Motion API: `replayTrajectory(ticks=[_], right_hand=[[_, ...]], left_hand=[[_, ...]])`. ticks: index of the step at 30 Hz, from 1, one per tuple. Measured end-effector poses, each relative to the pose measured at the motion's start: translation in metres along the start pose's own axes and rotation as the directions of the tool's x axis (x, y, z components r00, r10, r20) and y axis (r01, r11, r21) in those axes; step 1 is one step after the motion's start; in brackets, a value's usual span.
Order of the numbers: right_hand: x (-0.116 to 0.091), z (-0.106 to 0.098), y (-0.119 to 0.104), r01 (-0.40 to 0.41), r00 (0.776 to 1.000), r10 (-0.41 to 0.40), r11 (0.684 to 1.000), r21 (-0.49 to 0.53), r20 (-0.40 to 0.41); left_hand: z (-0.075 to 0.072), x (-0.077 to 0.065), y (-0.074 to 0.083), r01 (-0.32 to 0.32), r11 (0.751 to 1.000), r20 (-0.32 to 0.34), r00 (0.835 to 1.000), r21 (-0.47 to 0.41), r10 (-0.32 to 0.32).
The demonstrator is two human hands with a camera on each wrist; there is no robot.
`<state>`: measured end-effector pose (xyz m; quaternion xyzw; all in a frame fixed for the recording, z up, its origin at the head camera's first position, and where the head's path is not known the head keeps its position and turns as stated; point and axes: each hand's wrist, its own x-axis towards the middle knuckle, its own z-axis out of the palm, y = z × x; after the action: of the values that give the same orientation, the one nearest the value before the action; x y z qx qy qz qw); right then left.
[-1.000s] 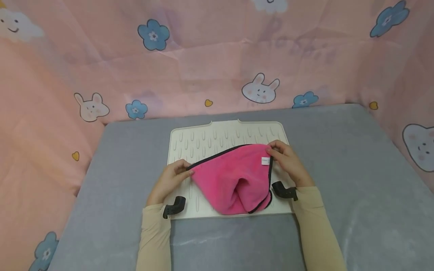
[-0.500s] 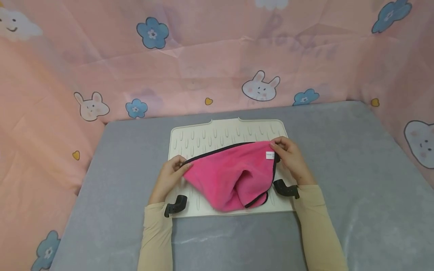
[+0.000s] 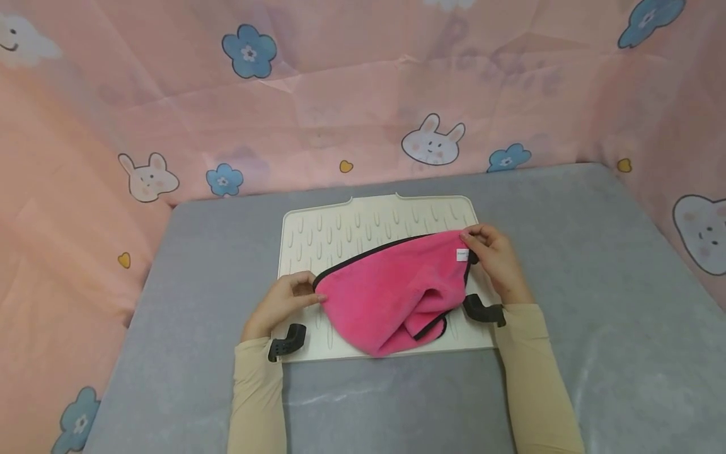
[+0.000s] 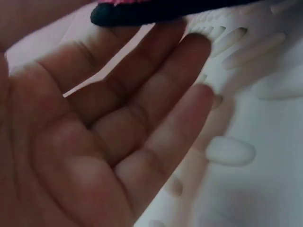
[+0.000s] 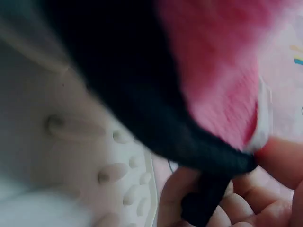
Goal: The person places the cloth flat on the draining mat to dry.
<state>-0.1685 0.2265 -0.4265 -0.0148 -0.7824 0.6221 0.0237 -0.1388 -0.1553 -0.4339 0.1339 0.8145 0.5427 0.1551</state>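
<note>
A pink towel with black edging and a small white label hangs between the two hands over a cream ridged mat. My left hand pinches its left corner between thumb and fingers. In the left wrist view the other fingers of that hand lie loosely extended under the black edge. My right hand pinches the upper right corner beside the label. The right wrist view shows the black edging and a short black loop at the right fingers. The towel's lower part sags in folds close over the mat.
The mat lies on a grey-covered table. A pink curtain with rabbit and flower prints stands behind and at both sides. Black camera mounts sit at each wrist, over beige sleeves.
My right hand has moved a little up and to the right, drawing the towel's top edge wider. My left hand has shifted slightly, and the folds on the lower right have changed shape.
</note>
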Motion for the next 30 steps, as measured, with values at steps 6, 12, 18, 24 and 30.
replayTrajectory(ticks=[6, 12, 18, 24, 30], right_hand=[[-0.001, -0.005, -0.001, -0.089, 0.990, 0.098, 0.992, -0.088, 0.101], [-0.002, -0.009, -0.003, -0.133, 0.973, 0.167, 0.969, -0.208, 0.158], [-0.002, -0.014, -0.003, -0.142, 0.974, 0.175, 0.965, -0.220, 0.141], [-0.003, -0.016, -0.003, -0.184, 0.953, 0.249, 0.929, -0.321, 0.173], [-0.002, -0.013, -0.002, -0.137, 0.929, 0.267, 0.890, -0.435, 0.254]], left_hand=[[0.000, 0.003, -0.002, 0.006, 0.999, -0.056, 0.998, -0.040, -0.009], [0.001, 0.005, -0.002, 0.034, 0.997, -0.152, 0.987, -0.074, -0.045], [0.001, 0.006, -0.001, 0.045, 0.994, -0.202, 0.977, -0.102, -0.065], [0.000, 0.006, -0.002, 0.109, 0.990, -0.175, 0.977, -0.090, -0.123], [-0.006, -0.001, -0.002, 0.197, 0.979, -0.052, 0.979, -0.053, -0.199]])
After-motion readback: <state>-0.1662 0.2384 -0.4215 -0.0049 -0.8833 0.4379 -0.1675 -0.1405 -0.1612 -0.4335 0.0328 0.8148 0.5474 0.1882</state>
